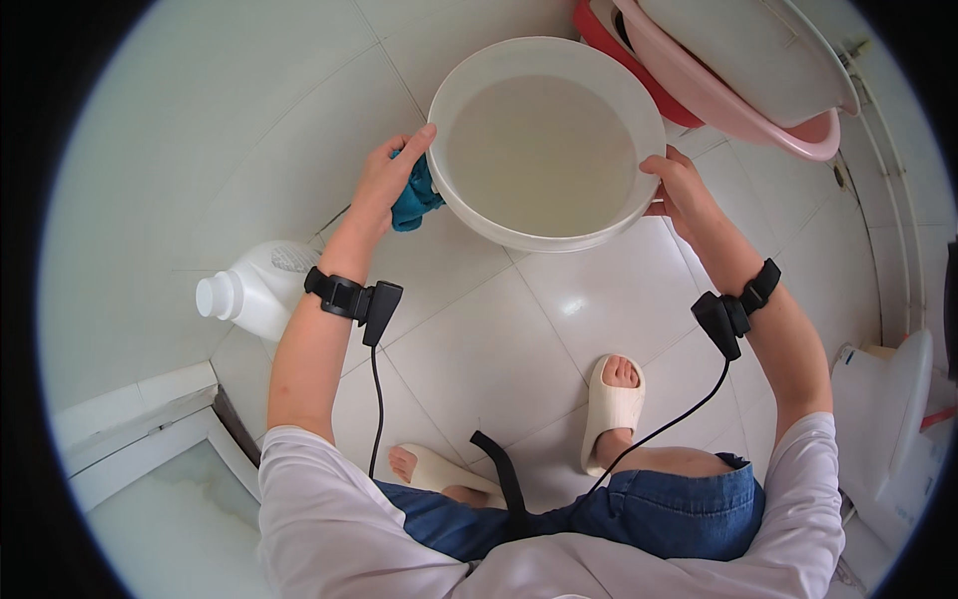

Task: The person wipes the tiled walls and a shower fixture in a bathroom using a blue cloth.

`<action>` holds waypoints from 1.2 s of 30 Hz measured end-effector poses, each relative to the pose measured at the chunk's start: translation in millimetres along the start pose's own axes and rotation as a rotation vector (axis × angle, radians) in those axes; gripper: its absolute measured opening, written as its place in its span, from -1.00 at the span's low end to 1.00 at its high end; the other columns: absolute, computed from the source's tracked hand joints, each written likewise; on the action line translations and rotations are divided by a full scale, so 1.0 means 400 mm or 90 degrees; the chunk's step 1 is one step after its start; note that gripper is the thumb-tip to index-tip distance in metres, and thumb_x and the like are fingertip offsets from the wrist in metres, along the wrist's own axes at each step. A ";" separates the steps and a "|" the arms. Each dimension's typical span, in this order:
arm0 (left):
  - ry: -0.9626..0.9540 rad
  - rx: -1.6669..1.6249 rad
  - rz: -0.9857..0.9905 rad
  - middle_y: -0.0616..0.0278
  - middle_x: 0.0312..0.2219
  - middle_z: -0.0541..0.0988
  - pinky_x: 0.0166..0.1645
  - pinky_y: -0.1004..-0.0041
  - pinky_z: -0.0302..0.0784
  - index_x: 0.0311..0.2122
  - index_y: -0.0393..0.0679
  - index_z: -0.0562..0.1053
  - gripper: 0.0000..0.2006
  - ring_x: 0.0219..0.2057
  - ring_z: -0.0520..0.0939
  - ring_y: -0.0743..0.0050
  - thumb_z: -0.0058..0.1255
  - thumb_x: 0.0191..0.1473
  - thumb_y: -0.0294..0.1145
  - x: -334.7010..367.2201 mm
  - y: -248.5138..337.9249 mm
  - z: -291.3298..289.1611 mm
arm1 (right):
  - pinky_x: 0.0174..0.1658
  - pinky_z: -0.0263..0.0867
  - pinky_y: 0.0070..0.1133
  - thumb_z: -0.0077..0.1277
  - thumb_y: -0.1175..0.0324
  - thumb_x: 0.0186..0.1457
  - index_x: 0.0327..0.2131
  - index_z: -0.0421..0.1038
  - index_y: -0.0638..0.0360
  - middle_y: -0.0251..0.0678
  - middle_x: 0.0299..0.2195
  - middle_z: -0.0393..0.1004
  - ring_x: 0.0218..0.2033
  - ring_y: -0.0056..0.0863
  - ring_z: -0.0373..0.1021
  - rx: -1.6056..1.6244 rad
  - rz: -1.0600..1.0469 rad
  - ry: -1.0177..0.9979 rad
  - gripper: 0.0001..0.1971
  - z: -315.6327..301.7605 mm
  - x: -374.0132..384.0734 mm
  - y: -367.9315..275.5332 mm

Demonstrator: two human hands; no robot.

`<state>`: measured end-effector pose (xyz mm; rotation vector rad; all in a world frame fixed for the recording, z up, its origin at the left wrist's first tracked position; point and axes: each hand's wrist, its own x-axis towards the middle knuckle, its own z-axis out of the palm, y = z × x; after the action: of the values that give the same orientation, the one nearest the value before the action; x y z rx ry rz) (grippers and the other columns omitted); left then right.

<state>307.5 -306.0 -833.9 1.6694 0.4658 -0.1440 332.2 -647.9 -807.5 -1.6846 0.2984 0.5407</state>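
Note:
A round white basin (544, 243) is held up in front of me by both hands. Its inside looks greyish, as if cloudy water covers the bottom. My left hand (391, 172) grips the left side, with the thumb on the rim. A teal cloth (414, 195) hangs between that hand and the basin's outer wall, pinched there as well. On the opposite side, my right hand (680, 188) is closed round the rim, thumb on top and fingers underneath. The basin hides some of the fingers of both hands.
A white plastic jug (264, 290) with a cap stands beside my left forearm. Red and pink basins (733, 95) lean at the far right, by wall pipes (903, 215). A white toilet (883, 399) is at the right. My slippered feet stand on the tiled floor (499, 329).

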 end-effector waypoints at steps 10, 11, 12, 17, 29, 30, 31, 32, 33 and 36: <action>0.112 0.125 0.061 0.20 -0.42 0.57 -0.23 0.45 0.51 -0.20 -0.25 0.52 -0.45 -0.34 0.59 0.43 0.23 -0.03 0.11 -0.015 0.044 -0.071 | 0.08 0.29 -0.31 -0.08 0.25 0.09 0.20 0.07 0.24 -0.08 0.06 0.33 0.04 -0.21 0.35 0.012 -0.012 -0.047 -0.39 0.042 0.024 -0.023; 0.208 0.211 0.224 0.22 -0.42 0.56 -0.21 0.41 0.50 -0.18 -0.19 0.52 -0.51 -0.33 0.57 0.37 0.26 -0.04 0.04 -0.012 0.061 -0.085 | 0.17 0.17 -0.31 -0.07 0.29 0.10 0.23 0.04 0.24 -0.06 0.14 0.23 0.15 -0.19 0.22 -0.040 -0.155 -0.030 -0.37 0.041 0.027 -0.007; 0.303 0.295 0.388 0.24 -0.42 0.54 -0.18 0.38 0.49 -0.17 -0.13 0.53 -0.56 -0.31 0.56 0.31 0.28 -0.06 -0.03 -0.008 0.083 -0.100 | 0.26 0.05 -0.30 -0.07 0.33 0.11 0.25 0.01 0.24 -0.05 0.23 0.13 0.26 -0.17 0.09 -0.093 -0.300 -0.011 -0.36 0.045 0.022 -0.003; 0.545 0.570 0.918 0.20 -0.11 0.47 0.10 0.15 0.26 -0.02 0.05 0.52 -0.60 0.01 0.34 -0.02 0.22 -0.04 -0.37 0.020 0.247 -0.152 | 0.30 -0.04 -0.26 0.00 0.43 0.05 0.24 0.05 0.16 0.17 0.31 -0.11 0.33 0.07 -0.10 -0.420 -0.588 0.109 -0.35 0.158 -0.078 -0.079; 0.305 0.939 0.873 0.39 -0.18 0.53 0.12 0.22 0.22 -0.21 -0.03 0.57 -0.76 0.18 0.33 0.31 0.01 -0.04 -0.49 0.157 0.103 -0.114 | 0.22 0.13 -0.23 0.11 0.33 -0.07 0.02 0.29 0.33 0.18 0.15 0.16 0.21 0.12 0.08 -0.574 -0.712 -0.122 -0.46 0.516 0.042 -0.181; 0.207 0.993 0.788 0.38 -0.15 0.52 0.08 0.25 0.26 -0.22 -0.06 0.57 -0.75 0.15 0.35 0.27 0.01 -0.05 -0.51 0.155 0.075 -0.116 | 0.23 0.12 -0.23 0.09 0.33 -0.04 0.06 0.28 0.27 0.15 0.17 0.16 0.22 0.11 0.08 -0.576 -0.672 -0.122 -0.46 0.523 0.052 -0.162; 0.112 1.042 0.697 0.36 -0.12 0.51 0.04 0.28 0.29 -0.23 -0.08 0.57 -0.75 0.11 0.37 0.24 0.01 -0.07 -0.53 0.153 0.046 -0.122 | 0.24 0.10 -0.22 0.08 0.32 -0.01 0.09 0.26 0.22 0.13 0.19 0.15 0.23 0.11 0.07 -0.575 -0.636 -0.123 -0.45 0.531 0.058 -0.146; 0.115 1.050 0.695 0.36 -0.12 0.51 0.04 0.28 0.29 -0.23 -0.08 0.57 -0.75 0.11 0.37 0.24 0.01 -0.07 -0.53 0.144 0.012 -0.132 | 0.24 0.10 -0.22 0.08 0.32 -0.01 0.09 0.26 0.22 0.13 0.19 0.15 0.23 0.11 0.07 -0.569 -0.641 -0.126 -0.45 0.529 0.060 -0.125; 0.084 1.080 0.572 0.35 -0.12 0.52 0.00 0.28 0.32 -0.25 -0.10 0.58 -0.75 0.06 0.40 0.23 0.01 -0.09 -0.54 0.139 -0.033 -0.152 | 0.19 0.16 -0.25 0.08 0.34 -0.04 0.04 0.30 0.27 0.10 0.12 0.22 0.17 0.07 0.14 -0.553 -0.682 -0.103 -0.49 0.517 0.061 -0.098; 0.102 1.033 0.530 0.34 -0.13 0.52 -0.05 0.28 0.37 -0.28 -0.12 0.59 -0.76 -0.01 0.44 0.20 0.02 -0.12 -0.57 0.074 -0.065 -0.209 | 0.12 0.24 -0.29 0.07 0.38 -0.06 -0.03 0.35 0.31 0.05 0.03 0.31 0.09 0.01 0.23 -0.479 -0.691 -0.104 -0.55 0.487 0.039 -0.095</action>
<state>310.3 -216.1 -854.9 3.3175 -0.4722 0.3428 328.3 -448.8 -804.4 -2.1691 -1.0215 -0.0719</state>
